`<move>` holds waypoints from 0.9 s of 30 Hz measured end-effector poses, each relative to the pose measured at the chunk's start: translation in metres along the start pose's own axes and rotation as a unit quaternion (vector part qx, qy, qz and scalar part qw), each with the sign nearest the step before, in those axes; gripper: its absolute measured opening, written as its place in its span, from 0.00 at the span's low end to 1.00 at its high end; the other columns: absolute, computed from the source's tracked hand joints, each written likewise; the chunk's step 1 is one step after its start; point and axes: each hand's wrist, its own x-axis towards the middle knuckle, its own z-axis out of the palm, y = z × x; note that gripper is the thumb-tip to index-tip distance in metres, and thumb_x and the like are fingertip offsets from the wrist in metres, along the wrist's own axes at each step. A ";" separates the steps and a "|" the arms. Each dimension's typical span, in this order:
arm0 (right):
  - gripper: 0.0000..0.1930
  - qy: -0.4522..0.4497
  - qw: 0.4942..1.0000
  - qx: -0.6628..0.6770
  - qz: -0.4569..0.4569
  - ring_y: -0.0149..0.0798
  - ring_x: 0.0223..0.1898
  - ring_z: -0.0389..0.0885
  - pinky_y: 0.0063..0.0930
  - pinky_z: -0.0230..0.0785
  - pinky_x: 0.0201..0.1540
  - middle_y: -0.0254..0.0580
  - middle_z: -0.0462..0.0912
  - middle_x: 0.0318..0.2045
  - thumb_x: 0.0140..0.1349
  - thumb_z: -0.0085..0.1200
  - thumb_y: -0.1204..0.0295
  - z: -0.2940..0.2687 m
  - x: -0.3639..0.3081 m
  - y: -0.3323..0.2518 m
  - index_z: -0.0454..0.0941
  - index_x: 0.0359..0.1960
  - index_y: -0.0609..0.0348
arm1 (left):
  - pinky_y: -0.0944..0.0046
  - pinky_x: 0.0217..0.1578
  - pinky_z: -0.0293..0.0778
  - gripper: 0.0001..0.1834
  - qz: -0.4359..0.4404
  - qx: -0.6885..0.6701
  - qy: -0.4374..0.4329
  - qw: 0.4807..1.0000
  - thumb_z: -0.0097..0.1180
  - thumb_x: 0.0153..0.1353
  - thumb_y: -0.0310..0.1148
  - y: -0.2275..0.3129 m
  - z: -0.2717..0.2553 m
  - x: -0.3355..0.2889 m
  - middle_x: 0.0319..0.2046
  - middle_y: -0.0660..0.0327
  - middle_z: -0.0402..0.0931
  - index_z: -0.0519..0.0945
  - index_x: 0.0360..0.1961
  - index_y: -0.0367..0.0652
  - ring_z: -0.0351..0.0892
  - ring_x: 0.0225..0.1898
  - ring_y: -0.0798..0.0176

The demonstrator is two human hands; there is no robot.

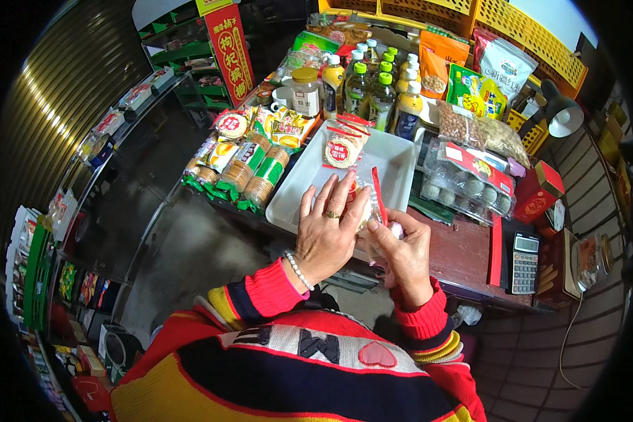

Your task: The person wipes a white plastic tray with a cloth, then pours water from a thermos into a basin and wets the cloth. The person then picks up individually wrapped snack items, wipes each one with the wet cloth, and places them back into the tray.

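Over the near part of a white tray (404, 165), my left hand (328, 228) has its fingers stretched out and spread, the fingertips lying against a clear packet of rice crackers (362, 193) with red sealed edges. My right hand (406, 250) pinches the near side of that packet between thumb and fingers. The packet is partly hidden behind both hands. Further back in the tray lie several more cracker packets (341, 149), round and pale with red labels, partly overlapping.
Left of the tray are rolls of biscuits (266, 179) and a honey-coloured jar (305, 91). Bottled drinks (382, 98) stand behind it. To the right are egg cartons (468, 179), a calculator (525, 264), a red box (539, 188) and a desk lamp (564, 116).
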 end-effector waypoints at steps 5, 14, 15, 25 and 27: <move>0.10 -0.001 0.997 0.070 0.012 0.22 0.25 0.79 0.18 0.70 0.27 0.36 0.85 0.27 0.61 0.62 0.76 -0.023 0.006 0.010 0.84 0.42 0.70 | 0.40 0.67 0.50 0.46 -0.018 -0.129 -0.125 0.984 0.69 0.48 0.35 0.001 -0.045 0.014 0.71 0.49 0.53 0.62 0.69 0.45 0.55 0.70 0.42; 0.08 -0.098 0.945 -0.274 -0.151 0.33 0.21 0.79 0.29 0.68 0.25 0.40 0.79 0.23 0.59 0.63 0.73 -0.031 0.016 -0.010 0.85 0.39 0.61 | 0.56 0.54 0.72 0.32 0.051 -0.219 -0.126 0.966 0.69 0.48 0.27 -0.036 -0.066 0.050 0.54 0.50 0.76 0.76 0.57 0.40 0.77 0.54 0.49; 0.09 -0.097 0.938 -0.297 -0.152 0.39 0.22 0.79 0.32 0.69 0.28 0.43 0.79 0.24 0.57 0.64 0.72 -0.030 0.016 -0.017 0.85 0.39 0.59 | 0.56 0.53 0.73 0.30 0.065 -0.210 -0.132 0.966 0.69 0.48 0.27 -0.034 -0.064 0.050 0.52 0.50 0.77 0.77 0.56 0.40 0.78 0.53 0.48; 0.20 -0.035 0.941 -0.311 -0.128 0.36 0.22 0.79 0.28 0.71 0.28 0.43 0.82 0.25 0.51 0.67 0.75 -0.035 0.018 -0.011 0.81 0.48 0.61 | 0.63 0.34 0.77 0.16 -0.007 -0.237 -0.184 0.954 0.68 0.51 0.31 -0.066 -0.045 0.065 0.36 0.56 0.83 0.81 0.41 0.41 0.83 0.34 0.58; 0.20 -0.032 0.951 -0.284 -0.115 0.34 0.21 0.78 0.28 0.70 0.27 0.43 0.82 0.25 0.52 0.67 0.76 -0.036 0.015 -0.001 0.81 0.48 0.62 | 0.68 0.30 0.76 0.19 -0.091 -0.272 -0.191 0.939 0.68 0.52 0.31 -0.085 -0.036 0.075 0.35 0.60 0.83 0.80 0.45 0.41 0.80 0.30 0.70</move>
